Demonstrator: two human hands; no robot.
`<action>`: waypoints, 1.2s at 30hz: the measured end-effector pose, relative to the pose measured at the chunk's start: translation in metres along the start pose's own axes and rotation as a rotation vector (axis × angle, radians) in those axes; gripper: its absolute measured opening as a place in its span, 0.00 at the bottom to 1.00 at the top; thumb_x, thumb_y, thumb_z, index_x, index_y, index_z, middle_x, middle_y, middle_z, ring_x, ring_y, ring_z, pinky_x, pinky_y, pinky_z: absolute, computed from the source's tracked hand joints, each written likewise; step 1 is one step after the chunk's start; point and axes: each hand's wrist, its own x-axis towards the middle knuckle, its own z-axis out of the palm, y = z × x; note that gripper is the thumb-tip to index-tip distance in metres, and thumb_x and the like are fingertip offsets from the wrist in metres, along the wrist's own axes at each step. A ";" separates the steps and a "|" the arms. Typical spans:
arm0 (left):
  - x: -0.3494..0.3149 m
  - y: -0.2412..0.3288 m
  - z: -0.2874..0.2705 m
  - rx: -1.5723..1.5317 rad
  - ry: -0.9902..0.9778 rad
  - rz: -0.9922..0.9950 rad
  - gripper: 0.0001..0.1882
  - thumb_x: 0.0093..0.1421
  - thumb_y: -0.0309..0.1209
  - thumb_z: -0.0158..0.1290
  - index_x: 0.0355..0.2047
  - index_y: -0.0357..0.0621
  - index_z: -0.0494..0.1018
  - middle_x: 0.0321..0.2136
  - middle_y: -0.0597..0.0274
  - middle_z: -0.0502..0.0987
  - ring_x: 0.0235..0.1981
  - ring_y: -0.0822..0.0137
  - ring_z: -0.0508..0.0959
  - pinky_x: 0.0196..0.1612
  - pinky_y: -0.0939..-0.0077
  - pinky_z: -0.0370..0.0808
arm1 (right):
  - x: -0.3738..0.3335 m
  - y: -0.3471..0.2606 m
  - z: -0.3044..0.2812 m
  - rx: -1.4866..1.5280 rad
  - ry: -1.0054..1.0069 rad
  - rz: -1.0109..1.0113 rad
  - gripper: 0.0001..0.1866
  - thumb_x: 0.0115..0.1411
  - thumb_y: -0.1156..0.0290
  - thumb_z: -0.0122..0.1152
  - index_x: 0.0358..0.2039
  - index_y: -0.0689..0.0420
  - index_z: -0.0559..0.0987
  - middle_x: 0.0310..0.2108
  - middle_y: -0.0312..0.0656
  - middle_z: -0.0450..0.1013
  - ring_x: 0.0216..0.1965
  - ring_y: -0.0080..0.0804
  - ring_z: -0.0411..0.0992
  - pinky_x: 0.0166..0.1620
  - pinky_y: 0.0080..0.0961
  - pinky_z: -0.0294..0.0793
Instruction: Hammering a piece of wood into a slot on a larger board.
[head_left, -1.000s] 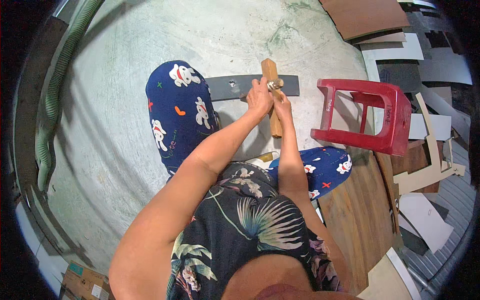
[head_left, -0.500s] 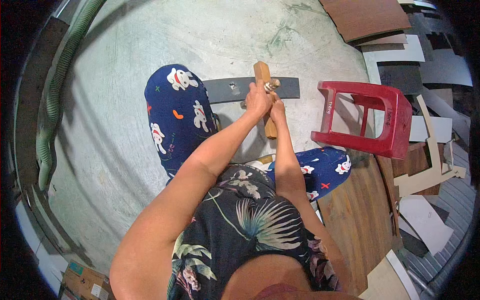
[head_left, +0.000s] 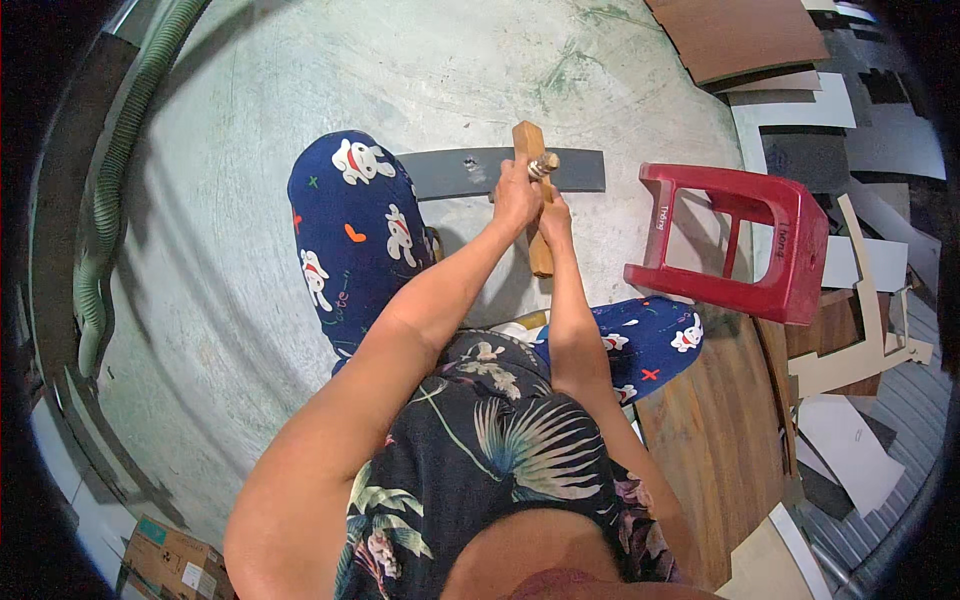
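A light wooden bar (head_left: 541, 255) with squared ends stands in front of me, lying across a curved dark grey strip (head_left: 448, 175) on the floor. My left hand (head_left: 514, 196) is closed on the bar's left side, near its upper half. Just beyond those fingers sticks out a short round-ended piece (head_left: 545, 163) with pale metallic bands; its kind and how it joins the bar are hidden. Lower down, my right hand (head_left: 556, 218) is closed round the bar's right side. The strip has a small pale, scuffed mark (head_left: 471, 163) left of the bar.
A red plastic stool (head_left: 800, 250) lies on its side to the right. Cut boards and sheets (head_left: 850, 440) pile up beyond it. A green ribbed hose (head_left: 120, 170) runs along the left, with a cardboard box (head_left: 175, 560) at lower left. My bent knee (head_left: 350, 220) borders the strip.
The grey strip shows slightly higher and further right. Both hands stay closed on the wooden bar, with barely any shift.
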 end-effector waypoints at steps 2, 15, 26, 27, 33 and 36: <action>0.000 0.000 -0.001 -0.016 0.009 0.038 0.21 0.51 0.22 0.51 0.47 0.41 0.64 0.39 0.41 0.67 0.40 0.37 0.73 0.44 0.48 0.71 | 0.005 0.005 0.002 -0.007 0.006 -0.009 0.29 0.58 0.48 0.60 0.52 0.55 0.75 0.39 0.44 0.78 0.40 0.30 0.74 0.40 0.27 0.72; 0.011 0.043 -0.016 0.097 -0.029 0.101 0.25 0.50 0.23 0.54 0.50 0.45 0.65 0.45 0.42 0.67 0.41 0.39 0.75 0.44 0.51 0.74 | 0.026 0.053 0.007 0.299 -0.094 -0.313 0.26 0.60 0.61 0.59 0.58 0.52 0.69 0.46 0.41 0.75 0.46 0.29 0.72 0.48 0.26 0.70; 0.024 0.011 -0.018 0.088 0.134 0.046 0.26 0.50 0.20 0.56 0.49 0.47 0.62 0.43 0.45 0.66 0.38 0.41 0.76 0.40 0.51 0.75 | 0.011 0.027 0.007 -0.013 -0.022 -0.083 0.29 0.54 0.61 0.67 0.56 0.53 0.72 0.44 0.39 0.76 0.41 0.27 0.74 0.43 0.24 0.73; 0.023 0.012 -0.019 0.091 0.138 0.027 0.26 0.51 0.20 0.55 0.49 0.47 0.62 0.43 0.45 0.66 0.38 0.41 0.76 0.39 0.51 0.75 | 0.010 0.026 0.007 -0.019 -0.019 -0.074 0.29 0.54 0.61 0.67 0.55 0.54 0.72 0.43 0.38 0.76 0.41 0.26 0.74 0.42 0.23 0.73; 0.023 0.020 -0.024 0.027 0.120 -0.044 0.24 0.50 0.18 0.52 0.49 0.45 0.63 0.45 0.43 0.66 0.41 0.38 0.74 0.43 0.50 0.73 | 0.000 0.016 0.006 0.056 -0.040 -0.039 0.28 0.54 0.61 0.66 0.56 0.52 0.72 0.45 0.40 0.76 0.45 0.30 0.73 0.46 0.25 0.72; 0.024 0.010 -0.023 0.042 0.181 -0.022 0.23 0.52 0.19 0.52 0.49 0.45 0.63 0.44 0.44 0.66 0.39 0.39 0.75 0.41 0.50 0.74 | -0.008 0.005 0.009 0.038 -0.057 -0.044 0.27 0.55 0.61 0.64 0.56 0.50 0.72 0.47 0.43 0.76 0.49 0.33 0.73 0.51 0.28 0.71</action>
